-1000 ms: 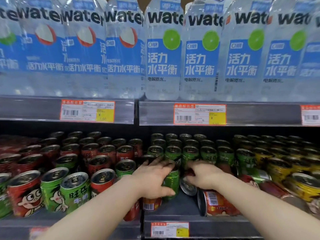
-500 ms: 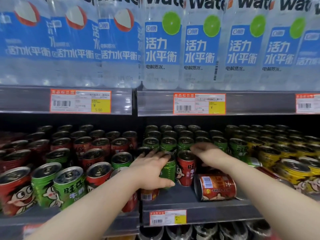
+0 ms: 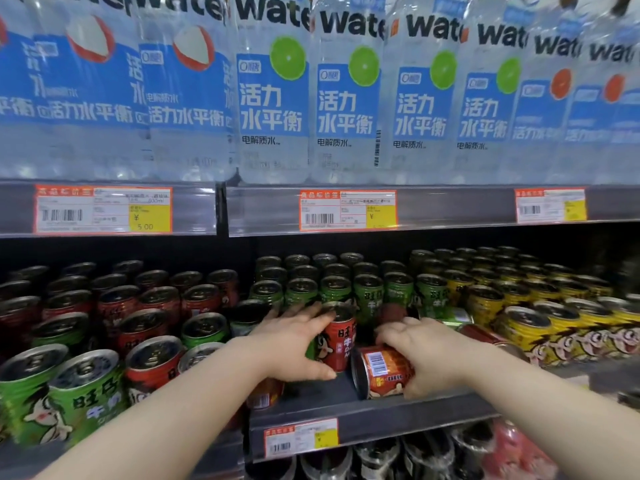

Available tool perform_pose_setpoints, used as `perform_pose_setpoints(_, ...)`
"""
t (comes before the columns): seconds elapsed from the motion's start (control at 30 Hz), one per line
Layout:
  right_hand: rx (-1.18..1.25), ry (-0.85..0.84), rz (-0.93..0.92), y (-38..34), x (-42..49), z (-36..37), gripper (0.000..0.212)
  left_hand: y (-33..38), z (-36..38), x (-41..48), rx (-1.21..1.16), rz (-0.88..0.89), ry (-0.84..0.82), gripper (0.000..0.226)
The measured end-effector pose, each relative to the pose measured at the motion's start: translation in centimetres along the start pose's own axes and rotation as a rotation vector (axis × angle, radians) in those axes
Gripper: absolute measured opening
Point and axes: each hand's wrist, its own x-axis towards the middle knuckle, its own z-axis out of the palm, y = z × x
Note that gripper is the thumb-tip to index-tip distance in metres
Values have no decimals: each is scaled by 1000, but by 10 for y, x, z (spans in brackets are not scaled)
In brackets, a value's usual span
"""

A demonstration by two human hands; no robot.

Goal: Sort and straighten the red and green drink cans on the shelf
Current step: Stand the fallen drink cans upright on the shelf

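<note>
Two bare forearms reach in over the front lip of a supermarket shelf (image 3: 381,419), which carries a small price tag (image 3: 300,438); dark bottles (image 3: 381,459) show blurred on the level below. The left hand (image 3: 291,344) curls against an upright red can (image 3: 343,336) near the front of the shelf, its fingers (image 3: 304,315) spread towards the can's top rim and its thumb lying across the can's base. A sliver of green shows between the palm and that can, and whether the palm covers another can cannot be told.

Just to the right, the right hand (image 3: 427,355) grips a toppled red can (image 3: 382,370) that lies on its side on the shelf, barcode up and one end facing left. Its fingers (image 3: 398,332) are curled over the top of the can and the thumb is tucked below.

At front left stand green cans (image 3: 83,400) mixed among red cans (image 3: 152,368). Behind the hands run rows of more green cans (image 3: 334,289). To the right stand yellow cans (image 3: 526,327), and two more cans (image 3: 481,336) lie on their sides near the right wrist.

Above, the next shelf edge holds orange-framed price labels (image 3: 348,210). On it stands a row of clear water bottles (image 3: 273,98) with blue labels.
</note>
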Motion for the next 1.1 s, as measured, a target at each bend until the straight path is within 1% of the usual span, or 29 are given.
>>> perform_pose_setpoints(0.1,93,88,-9,-2,-4,3,72,0,0,0,16,12,2,92)
perform_pose_setpoints(0.2,226,61,-16,-11,-4,-5,72,1,-1,-1,22,14,-6,95)
perform_pose_setpoints(0.27,357,53,0,-18,-2,-11,75,1,-2,-2,20,13,-17,99)
perform_pose_setpoints(0.33,537,120,56,-27,1,-16,79,2,-2,-2,31,14,-18,103)
perform_pose_setpoints(0.4,706,233,116,-38,4,-18,78,2,-2,-2,39,16,-20,106)
perform_pose_setpoints(0.5,752,387,163,-59,12,-10,66,1,-1,-2,34,16,-24,109)
perform_pose_setpoints(0.6,792,452,183,-72,16,1,51,0,0,-1,17,18,-13,108)
perform_pose_setpoints(0.67,845,470,171,-75,18,4,41,0,1,0,0,21,-3,106)
perform_pose_setpoints(0.8,998,401,100,-73,22,-2,20,-2,4,2,-36,30,34,102)
perform_pose_setpoints(0.87,908,442,147,-59,17,-3,15,-2,4,2,-30,28,32,98)
perform_pose_setpoints(0.93,747,452,272,-36,12,-3,17,-2,3,2,-35,24,25,97)
perform_pose_setpoints(0.97,672,428,346,-24,10,-4,18,-2,3,2,-39,24,25,98)
perform_pose_setpoints(1.03,555,295,478,-3,8,-3,29,-3,4,3,-45,27,30,99)
perform_pose_setpoints(1.1,448,93,525,11,10,-2,52,-3,4,2,-39,29,43,99)
